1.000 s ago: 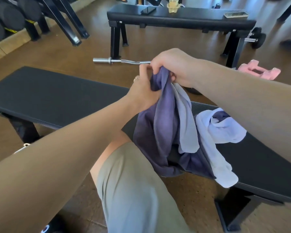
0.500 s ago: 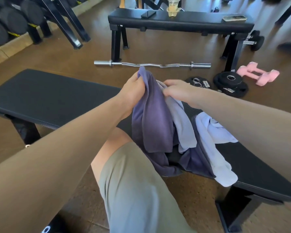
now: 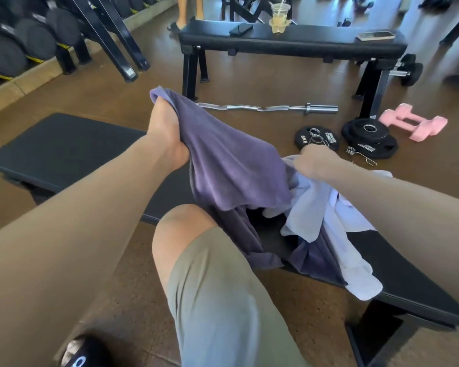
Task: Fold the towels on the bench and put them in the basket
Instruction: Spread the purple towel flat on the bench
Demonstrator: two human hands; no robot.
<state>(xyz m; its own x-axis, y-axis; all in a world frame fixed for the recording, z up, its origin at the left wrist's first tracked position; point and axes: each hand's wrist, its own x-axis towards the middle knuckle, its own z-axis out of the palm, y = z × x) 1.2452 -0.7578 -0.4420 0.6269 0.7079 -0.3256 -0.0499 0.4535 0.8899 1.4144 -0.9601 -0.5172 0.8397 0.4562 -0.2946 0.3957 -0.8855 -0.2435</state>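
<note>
From the left, my left hand (image 3: 167,133) has its fingers clenched on one corner of the purple towel (image 3: 231,165), now drawn away from my right hand (image 3: 313,160) gripping its other end above the pale towels (image 3: 337,221) heaped on the worktop (image 3: 64,147), so it's spreading out for folding.

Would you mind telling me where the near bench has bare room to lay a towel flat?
The near bench is bare along its left stretch, from the left hand outward. Its right part is crowded with the purple towel and pale towels.
</note>
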